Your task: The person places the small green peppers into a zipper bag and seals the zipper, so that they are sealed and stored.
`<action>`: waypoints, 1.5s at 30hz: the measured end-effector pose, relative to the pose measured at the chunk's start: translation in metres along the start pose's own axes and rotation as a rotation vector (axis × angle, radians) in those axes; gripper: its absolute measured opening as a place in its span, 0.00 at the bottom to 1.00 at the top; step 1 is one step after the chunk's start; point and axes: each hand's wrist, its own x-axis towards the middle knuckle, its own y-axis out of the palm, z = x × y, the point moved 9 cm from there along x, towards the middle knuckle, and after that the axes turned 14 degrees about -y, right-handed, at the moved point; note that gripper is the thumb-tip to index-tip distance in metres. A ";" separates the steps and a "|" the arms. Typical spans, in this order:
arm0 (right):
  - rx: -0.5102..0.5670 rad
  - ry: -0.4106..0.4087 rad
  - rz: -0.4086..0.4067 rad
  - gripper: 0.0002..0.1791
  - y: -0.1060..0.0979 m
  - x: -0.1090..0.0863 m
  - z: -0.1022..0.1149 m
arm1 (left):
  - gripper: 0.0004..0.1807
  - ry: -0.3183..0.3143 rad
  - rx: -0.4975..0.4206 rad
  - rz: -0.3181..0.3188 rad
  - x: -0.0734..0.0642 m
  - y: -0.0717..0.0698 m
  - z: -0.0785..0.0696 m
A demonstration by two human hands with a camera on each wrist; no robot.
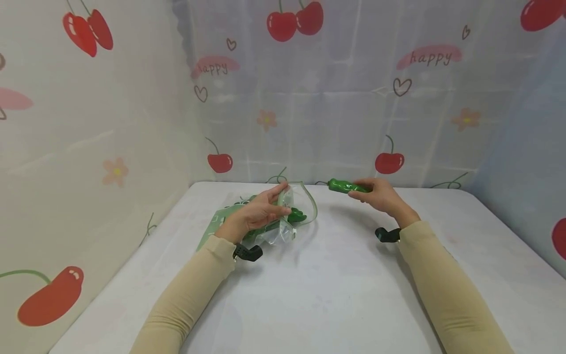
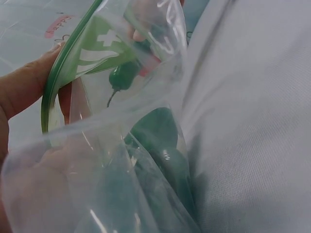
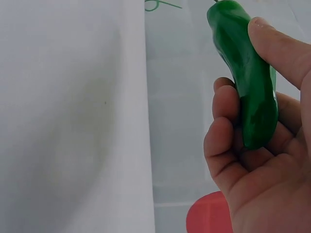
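My left hand (image 1: pixel 258 212) grips the mouth of a clear zip bag (image 1: pixel 279 236) with a green seal strip and green printing. The bag's opening gapes toward the right. Green peppers (image 2: pixel 156 130) show through the plastic in the left wrist view, partly blurred by folds. My right hand (image 1: pixel 382 195) holds a glossy green pepper (image 3: pixel 245 73) above the table, right of the bag. Thumb and curled fingers clasp its blunt end, while its thin dark stem points left toward the bag opening.
A white-covered table (image 1: pixel 336 295) lies beneath both hands. Behind it hangs a pale curtain (image 1: pixel 345 108) printed with cherries, close to the table's far edge. A similar printed sheet (image 1: pixel 146 98) borders the left side.
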 end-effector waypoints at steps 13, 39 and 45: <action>0.025 -0.088 0.048 0.39 0.002 0.001 0.025 | 0.53 0.002 0.008 -0.008 -0.001 -0.002 -0.001; -0.003 -0.288 0.139 0.29 0.042 0.007 0.075 | 0.53 0.009 -0.003 -0.014 0.000 -0.003 -0.002; -0.002 -0.324 0.145 0.29 0.052 0.008 0.085 | 0.53 0.006 -0.017 -0.018 0.000 -0.003 -0.002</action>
